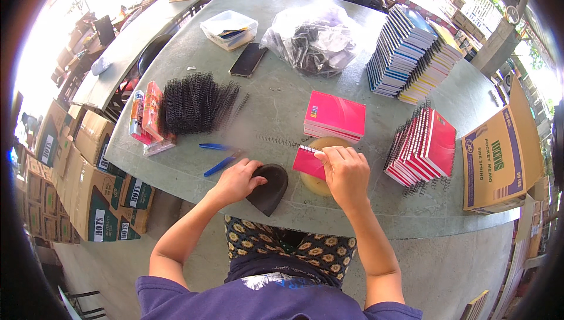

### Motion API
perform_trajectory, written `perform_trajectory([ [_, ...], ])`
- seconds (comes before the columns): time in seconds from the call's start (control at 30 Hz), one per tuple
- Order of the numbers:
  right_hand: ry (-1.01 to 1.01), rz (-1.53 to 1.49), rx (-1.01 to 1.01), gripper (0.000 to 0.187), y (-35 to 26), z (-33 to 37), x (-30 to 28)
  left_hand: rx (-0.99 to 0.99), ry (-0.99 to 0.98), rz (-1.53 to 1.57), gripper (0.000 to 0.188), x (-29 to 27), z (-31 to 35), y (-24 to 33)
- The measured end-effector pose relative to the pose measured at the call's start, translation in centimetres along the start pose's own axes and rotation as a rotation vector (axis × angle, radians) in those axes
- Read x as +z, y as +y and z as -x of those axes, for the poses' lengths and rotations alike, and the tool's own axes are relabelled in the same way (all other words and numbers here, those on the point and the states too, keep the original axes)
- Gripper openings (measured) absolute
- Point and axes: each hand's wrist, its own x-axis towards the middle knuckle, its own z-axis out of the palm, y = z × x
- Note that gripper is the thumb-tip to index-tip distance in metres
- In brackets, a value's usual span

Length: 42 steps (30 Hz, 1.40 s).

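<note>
My right hand (pixel 346 176) pinches a small red notebook (pixel 308 163) by its upper right edge. A thin black wire spiral (pixel 279 140) runs along the notebook's holed edge and sticks out to the left. Under the notebook lies a round yellowish disc (pixel 317 186). My left hand (pixel 238 182) is curled at the left edge of a dark, heel-shaped pad (pixel 270 189), its thumb against it. Just beyond that hand lie blue-handled pliers (pixel 218 166), their jaws partly hidden. A short stack of red notebooks (pixel 335 114) sits beyond the disc.
Black spirals (pixel 194 105) lie heaped at left, beside orange packets (pixel 151 111). Farther back are a phone (pixel 248 60), a white tub (pixel 229 29) and a plastic bag (pixel 317 41). At right stand coiled red notebooks (pixel 426 146), taller notebook stacks (pixel 405 49) and an open carton (pixel 496 158).
</note>
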Motion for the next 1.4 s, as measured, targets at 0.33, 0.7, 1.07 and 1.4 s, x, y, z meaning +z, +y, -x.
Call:
perform_trajectory([
  [0.33, -0.084, 0.060, 0.030, 0.021, -0.3, 0.0, -0.1, 0.056, 0.059, 0.036, 0.037, 0.4, -0.1, -0.4],
  [0.7, 0.054, -0.116, 0.077, 0.020, 0.0, 0.0, 0.2, 0.098, 0.044, 0.151, 0.036, 0.5, -0.3, -0.1],
  [1.07, 0.087, -0.134, 0.072, 0.018, 0.0, 0.0, 0.2, 0.142, 0.114, 0.176, 0.034, 1.0, -0.3, -0.3],
  [1.4, -0.158, -0.259, 0.275, 0.018, 1.3, -0.7, -3.3, 0.370, 0.315, 0.087, 0.042, -4.1, 1.6, 8.5],
])
